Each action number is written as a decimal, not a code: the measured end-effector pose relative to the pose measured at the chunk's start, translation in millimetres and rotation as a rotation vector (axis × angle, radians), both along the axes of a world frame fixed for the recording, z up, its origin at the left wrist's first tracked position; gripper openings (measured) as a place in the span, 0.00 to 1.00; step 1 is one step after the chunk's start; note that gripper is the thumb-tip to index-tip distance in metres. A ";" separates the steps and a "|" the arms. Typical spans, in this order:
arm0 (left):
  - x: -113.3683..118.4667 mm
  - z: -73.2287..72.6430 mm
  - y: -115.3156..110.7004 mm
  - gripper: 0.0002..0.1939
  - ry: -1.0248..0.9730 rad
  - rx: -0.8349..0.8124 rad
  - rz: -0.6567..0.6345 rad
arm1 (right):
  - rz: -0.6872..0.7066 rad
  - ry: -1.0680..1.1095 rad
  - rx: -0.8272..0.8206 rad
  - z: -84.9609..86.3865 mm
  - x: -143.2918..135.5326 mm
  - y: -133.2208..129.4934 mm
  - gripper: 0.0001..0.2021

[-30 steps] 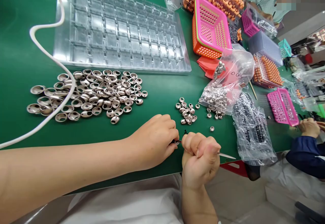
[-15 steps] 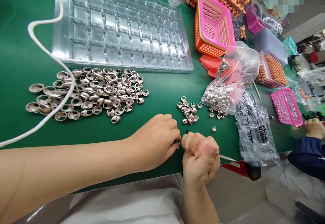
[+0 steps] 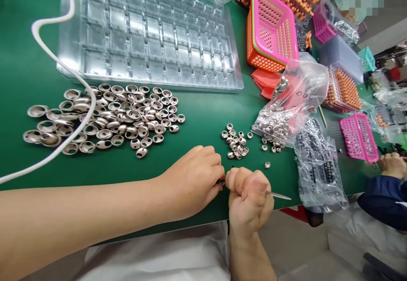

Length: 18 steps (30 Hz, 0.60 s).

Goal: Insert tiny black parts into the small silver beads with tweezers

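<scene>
My left hand (image 3: pixel 197 181) is closed, its fingertips pinching a small dark, shiny piece (image 3: pixel 221 182) that they mostly hide. Right against it, my right hand (image 3: pixel 250 198) makes a fist around a thin metal tool (image 3: pixel 279 195), whose narrow end sticks out toward the right. Most of that tool is covered by the fingers. Just beyond both hands lies a small heap of little metal rings (image 3: pixel 235 141). A larger pile of metal rings with side holes (image 3: pixel 127 115) spreads over the green table (image 3: pixel 203 115) to the left.
A clear compartment tray (image 3: pixel 149 86) lies behind the large pile, and a white cable (image 3: pixel 85 124) crosses that pile. Stacked baskets (image 3: pixel 275 26), a plastic bag of metal parts (image 3: pixel 273 124) and a bag of black parts (image 3: pixel 319 170) are at right. Another person's hand (image 3: pixel 393 164) shows far right.
The view has shifted slightly. Both hands stay together in nearly the same pose, the left still pinching the small piece and the right still gripping the tool.
</scene>
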<state>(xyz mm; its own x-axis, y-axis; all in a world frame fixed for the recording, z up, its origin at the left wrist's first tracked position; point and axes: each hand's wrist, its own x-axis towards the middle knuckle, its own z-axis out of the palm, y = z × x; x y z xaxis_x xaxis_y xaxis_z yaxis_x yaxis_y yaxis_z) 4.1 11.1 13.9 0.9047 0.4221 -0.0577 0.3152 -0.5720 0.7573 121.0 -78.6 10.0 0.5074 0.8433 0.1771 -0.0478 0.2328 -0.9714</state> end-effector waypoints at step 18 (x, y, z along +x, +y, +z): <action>-3.8 -9.6 -0.3 0.02 -0.110 -0.039 0.052 | -0.244 0.264 0.058 5.3 32.9 -39.1 0.25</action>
<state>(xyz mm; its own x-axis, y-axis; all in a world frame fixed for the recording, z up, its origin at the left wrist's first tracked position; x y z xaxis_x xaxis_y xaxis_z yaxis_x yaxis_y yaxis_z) 0.3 10.7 4.3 0.8836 0.4676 0.0236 0.2569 -0.5265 0.8104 153.8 -117.7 15.3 0.7271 0.6841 0.0574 -0.2313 0.3229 -0.9177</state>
